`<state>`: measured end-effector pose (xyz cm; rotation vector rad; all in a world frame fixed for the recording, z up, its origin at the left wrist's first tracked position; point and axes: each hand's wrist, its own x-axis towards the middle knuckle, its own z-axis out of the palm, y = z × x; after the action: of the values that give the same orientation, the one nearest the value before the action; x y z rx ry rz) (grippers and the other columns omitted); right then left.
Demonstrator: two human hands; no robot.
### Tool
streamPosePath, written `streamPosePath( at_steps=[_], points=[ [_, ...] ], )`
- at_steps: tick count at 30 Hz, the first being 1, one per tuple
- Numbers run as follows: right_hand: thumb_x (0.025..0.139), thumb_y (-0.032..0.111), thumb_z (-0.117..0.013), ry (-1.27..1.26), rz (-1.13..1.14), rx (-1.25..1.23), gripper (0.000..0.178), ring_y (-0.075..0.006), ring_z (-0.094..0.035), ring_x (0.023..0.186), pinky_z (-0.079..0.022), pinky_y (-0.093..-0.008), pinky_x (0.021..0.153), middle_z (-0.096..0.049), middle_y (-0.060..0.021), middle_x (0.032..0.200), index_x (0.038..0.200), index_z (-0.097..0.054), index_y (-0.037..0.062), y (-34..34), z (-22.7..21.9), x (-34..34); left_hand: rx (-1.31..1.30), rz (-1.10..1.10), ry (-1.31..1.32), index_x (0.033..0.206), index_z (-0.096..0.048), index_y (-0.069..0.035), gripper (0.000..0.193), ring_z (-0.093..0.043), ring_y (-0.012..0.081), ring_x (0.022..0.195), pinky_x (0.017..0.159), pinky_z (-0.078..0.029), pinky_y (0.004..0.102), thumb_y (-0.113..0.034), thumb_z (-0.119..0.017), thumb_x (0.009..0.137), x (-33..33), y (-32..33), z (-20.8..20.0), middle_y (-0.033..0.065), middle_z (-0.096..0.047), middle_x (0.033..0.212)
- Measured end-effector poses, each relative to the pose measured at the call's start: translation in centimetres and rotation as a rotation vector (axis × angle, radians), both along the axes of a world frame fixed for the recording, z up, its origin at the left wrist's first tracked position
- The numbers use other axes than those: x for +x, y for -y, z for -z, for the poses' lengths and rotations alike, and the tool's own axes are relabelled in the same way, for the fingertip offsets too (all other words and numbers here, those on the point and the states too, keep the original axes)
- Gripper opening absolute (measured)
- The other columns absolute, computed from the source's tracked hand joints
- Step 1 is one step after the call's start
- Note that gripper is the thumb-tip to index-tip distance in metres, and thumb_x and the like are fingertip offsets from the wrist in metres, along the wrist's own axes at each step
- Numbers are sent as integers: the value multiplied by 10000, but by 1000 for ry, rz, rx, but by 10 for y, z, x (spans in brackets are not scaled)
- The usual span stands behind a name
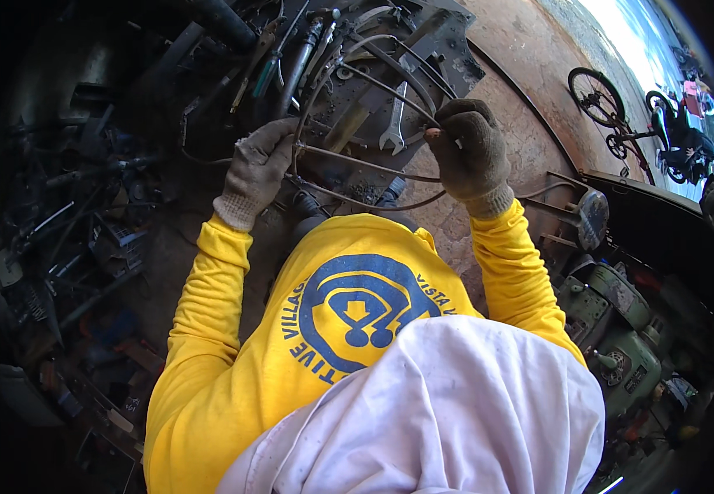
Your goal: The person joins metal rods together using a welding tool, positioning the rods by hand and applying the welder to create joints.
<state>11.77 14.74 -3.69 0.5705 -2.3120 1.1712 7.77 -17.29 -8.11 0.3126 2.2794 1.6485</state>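
A round frame of thin metal rod point(361, 160), with several rods crossing inside its ring, is held up between my two hands. Wearing a grey-brown work glove, my left hand point(256, 169) is closed on the ring's left side. My right hand point(474, 152), gloved too, grips the right side, with a bare fingertip showing through the glove. Beneath the frame, an open-ended wrench point(395, 123) lies on the dark metal work table point(460, 70). The right hand's far fingers are hidden behind the frame and glove.
Screwdrivers, one green-handled point(266, 76), and other long tools crowd the table's far left. Scrap metal point(77, 239) is heaped on my left. To my right stand a metal stool-like piece point(583, 216) and a green machine point(620, 329). A bicycle point(612, 123) stands farther off.
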Motion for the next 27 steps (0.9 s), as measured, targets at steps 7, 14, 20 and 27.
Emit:
streamPosePath(
  at_steps=[7, 14, 20, 27],
  points=[
    [818, 32, -780, 91, -83, 35, 153, -281, -638, 795, -532, -372, 686, -649, -128, 888, 854, -631, 40, -11, -18, -6, -248, 303, -206, 1212, -654, 8, 249, -686, 159, 1016, 863, -552, 305, -90, -642, 983, 3, -7, -7, 118, -722, 1096],
    [841, 44, -771, 32, -102, 149, 147, -273, -657, 804, -543, -357, 693, -649, -123, 903, 861, -626, 29, -16, -26, -18, 61, 146, 289, 1219, -650, 12, 260, -683, 154, 991, 866, -556, 303, -101, -641, 985, -1, -3, -29, 107, -715, 1071],
    [853, 51, -780, -69, 71, 82, 166, -229, -667, 796, -552, -331, 708, -664, -119, 934, 908, -626, 25, -59, -13, -57, -80, 169, 19, 1240, -646, 8, 284, -693, 201, 1005, 865, -557, 320, -94, -633, 975, -5, -21, -22, 135, -712, 1109],
    [878, 26, -749, -319, 301, 3, 136, -212, -666, 819, -558, -302, 712, -672, -101, 975, 979, -659, 42, -129, -31, -95, -531, 123, -659, 1165, -662, 6, 458, -682, 390, 941, 825, -572, 432, -320, -765, 860, 18, -45, 13, 184, -688, 1084]
  ],
)
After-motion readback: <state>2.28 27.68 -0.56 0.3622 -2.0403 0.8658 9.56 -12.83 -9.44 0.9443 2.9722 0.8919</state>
